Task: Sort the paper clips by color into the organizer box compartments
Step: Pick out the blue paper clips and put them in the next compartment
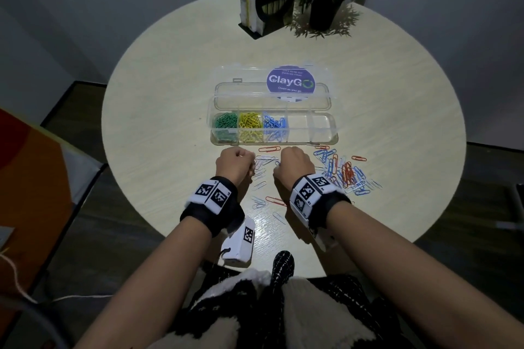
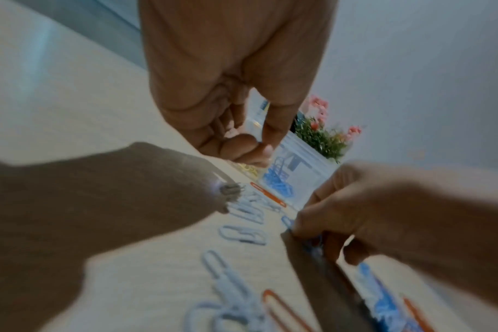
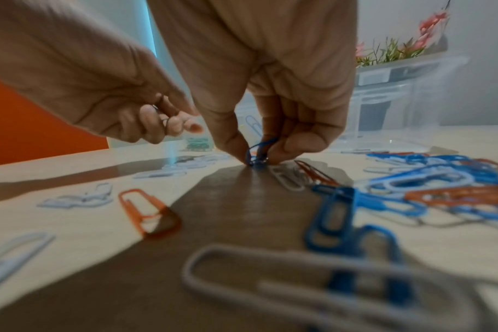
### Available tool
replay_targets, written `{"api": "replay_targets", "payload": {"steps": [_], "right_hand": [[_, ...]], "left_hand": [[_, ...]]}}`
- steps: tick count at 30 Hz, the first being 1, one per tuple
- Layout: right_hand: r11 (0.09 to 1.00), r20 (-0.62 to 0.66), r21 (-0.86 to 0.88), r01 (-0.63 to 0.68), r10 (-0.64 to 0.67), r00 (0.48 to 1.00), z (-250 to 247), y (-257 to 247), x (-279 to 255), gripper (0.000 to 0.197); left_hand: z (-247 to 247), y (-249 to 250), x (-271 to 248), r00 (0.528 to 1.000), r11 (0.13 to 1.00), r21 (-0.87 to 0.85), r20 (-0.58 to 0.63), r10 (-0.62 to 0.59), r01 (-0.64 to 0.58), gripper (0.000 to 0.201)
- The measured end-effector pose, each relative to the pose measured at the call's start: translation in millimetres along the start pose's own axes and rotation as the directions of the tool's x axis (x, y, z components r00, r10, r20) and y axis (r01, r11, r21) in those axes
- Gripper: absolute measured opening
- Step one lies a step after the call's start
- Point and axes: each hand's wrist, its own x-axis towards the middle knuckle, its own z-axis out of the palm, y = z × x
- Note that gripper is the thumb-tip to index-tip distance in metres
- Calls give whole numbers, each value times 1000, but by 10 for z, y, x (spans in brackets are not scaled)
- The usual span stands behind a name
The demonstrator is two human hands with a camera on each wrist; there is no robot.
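My right hand pinches a blue paper clip against the round table. My left hand is curled; the right wrist view shows a thin dark clip in its fingers. Loose clips lie toward the near right edge. The organizer box sits mid-table, lid open, holding green, yellow and blue clips.
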Motion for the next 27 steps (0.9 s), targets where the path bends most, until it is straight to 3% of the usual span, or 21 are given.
{"api": "replay_targets", "payload": {"steps": [3,5,9,12,15,18,21,24,27], "right_hand": [[999,9,48,-16,16,1000,-28,110,0,16],[993,-10,121,-14,16,1000,-72,174,-18,7],[945,-142,295,143,-105,984,-248,155,-132,11],[935,-95,236,263,-247,964,-376,61,-223,10],[938,-68,150,312,-305,950,-493,51,-302,23],[926,-189,187,329,-295,937,-624,120,-352,22],[946,-262,252,203,-135,956,-684,373,-195,15],[991,-147,121,65,-47,988,-605,743,59,19],[993,-18,-34,109,-109,994,-488,948,158,26]], "left_hand": [[26,54,34,983,907,-380,78,-164,181,23],[43,51,75,966,830,-495,138,-218,258,25],[164,56,36,903,707,-576,364,-229,411,38],[308,85,-15,860,602,-629,458,-223,491,45],[426,108,-31,834,512,-667,504,-224,541,45],[511,107,27,813,516,-642,537,-225,567,38],[508,131,45,791,594,-551,548,-272,586,39],[433,124,26,777,596,-530,561,-286,603,40],[367,87,37,781,590,-539,550,-295,602,40]]}}
